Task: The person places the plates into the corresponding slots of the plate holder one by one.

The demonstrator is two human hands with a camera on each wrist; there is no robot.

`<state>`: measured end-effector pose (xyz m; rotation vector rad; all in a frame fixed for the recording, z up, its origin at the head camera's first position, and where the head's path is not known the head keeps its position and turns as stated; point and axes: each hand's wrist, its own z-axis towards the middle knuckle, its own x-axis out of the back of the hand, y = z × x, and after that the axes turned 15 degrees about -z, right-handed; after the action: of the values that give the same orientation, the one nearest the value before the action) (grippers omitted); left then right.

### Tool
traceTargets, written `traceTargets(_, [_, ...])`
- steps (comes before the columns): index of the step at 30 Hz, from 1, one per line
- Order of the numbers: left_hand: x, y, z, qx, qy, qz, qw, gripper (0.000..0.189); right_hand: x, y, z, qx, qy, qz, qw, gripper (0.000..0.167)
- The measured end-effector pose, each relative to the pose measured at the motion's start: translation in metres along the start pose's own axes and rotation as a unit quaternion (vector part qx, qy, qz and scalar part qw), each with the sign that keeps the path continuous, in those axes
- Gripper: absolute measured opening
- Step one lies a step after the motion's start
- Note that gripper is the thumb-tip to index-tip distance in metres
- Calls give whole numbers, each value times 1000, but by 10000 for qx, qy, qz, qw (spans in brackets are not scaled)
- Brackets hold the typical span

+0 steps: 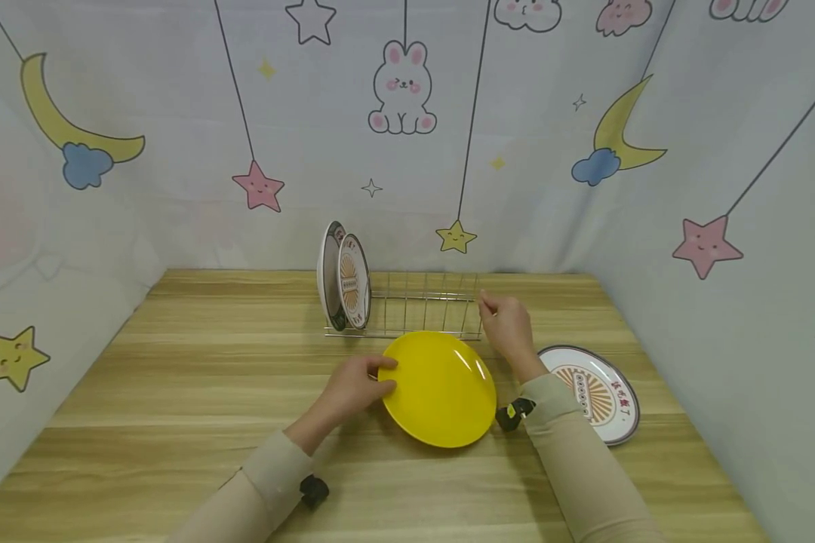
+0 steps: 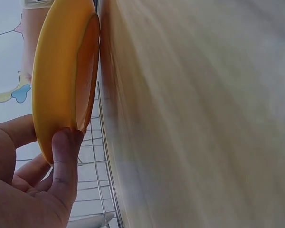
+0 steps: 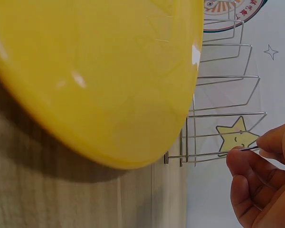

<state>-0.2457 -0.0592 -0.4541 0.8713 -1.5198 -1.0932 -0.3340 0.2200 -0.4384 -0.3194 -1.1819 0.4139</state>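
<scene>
My left hand (image 1: 356,388) pinches the left rim of a yellow plate (image 1: 441,388), which is held tilted in front of the rack. In the left wrist view the thumb (image 2: 64,161) lies on one side of the plate's edge and fingers on the other. With thumb and forefinger, my right hand (image 1: 508,328) pinches the right end wire of the metal dish rack (image 1: 424,302). That wire shows between the fingertips in the right wrist view. Two white patterned plates (image 1: 355,283) stand upright in the rack's left end.
Another white oval plate (image 1: 614,400) with an orange sunburst lies on the wooden table (image 1: 210,377) to the right, partly behind the right forearm. A printed curtain (image 1: 197,151) closes off the back and sides.
</scene>
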Motion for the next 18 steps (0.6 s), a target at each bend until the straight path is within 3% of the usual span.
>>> traceTargets(18, [12, 4, -8, -322, 667, 29, 9972, 29, -2, 1, 1, -26, -95, -12, 10000, 27])
